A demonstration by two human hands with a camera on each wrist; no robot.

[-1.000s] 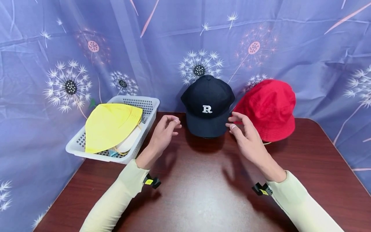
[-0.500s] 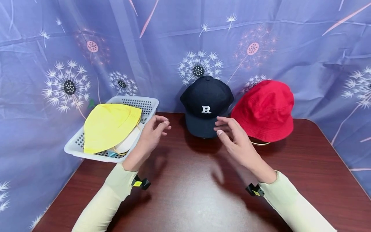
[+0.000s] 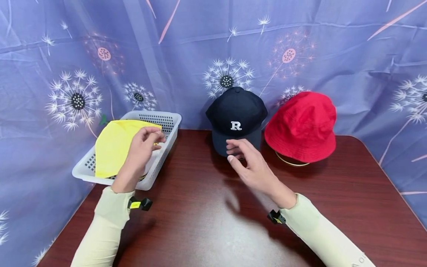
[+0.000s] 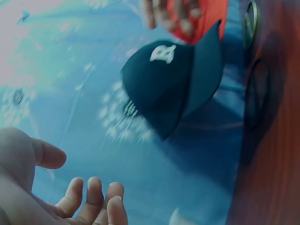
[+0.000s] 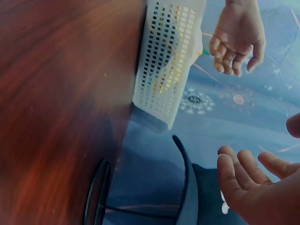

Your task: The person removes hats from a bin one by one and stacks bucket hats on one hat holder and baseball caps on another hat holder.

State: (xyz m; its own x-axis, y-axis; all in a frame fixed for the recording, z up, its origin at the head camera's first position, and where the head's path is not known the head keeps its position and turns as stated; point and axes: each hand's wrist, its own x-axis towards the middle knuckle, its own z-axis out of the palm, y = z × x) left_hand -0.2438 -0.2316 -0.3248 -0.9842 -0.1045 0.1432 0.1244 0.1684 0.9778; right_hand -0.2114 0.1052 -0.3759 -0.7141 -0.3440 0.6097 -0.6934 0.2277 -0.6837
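Note:
My left hand (image 3: 137, 155) hovers over the white plastic basket (image 3: 177, 124), in front of the yellow bucket hat (image 3: 111, 146) lying there. Its fingers are loosely bent with nothing in them. In front of the brim of the dark baseball cap (image 3: 236, 104) with a white R, my right hand (image 3: 254, 167) hangs in the air, also holding nothing and loosely bent. The left wrist view shows the cap (image 4: 157, 86) raised on a thin ring-based stand (image 4: 258, 96). To its right a red bucket hat (image 3: 307, 126) sits above a gold-coloured ring base (image 3: 290, 162).
A brown wooden table (image 3: 207, 207) carries everything, with the basket at its back left corner. Behind it hangs a blue-violet curtain (image 3: 200, 22) with dandelion prints, close to the cap and hats. Other contents of the basket are mostly hidden by my left hand.
My left hand has moved left from beside the dark cap to over the basket. My right hand has drifted left and nearer, from between the cap and red hat to before the brim.

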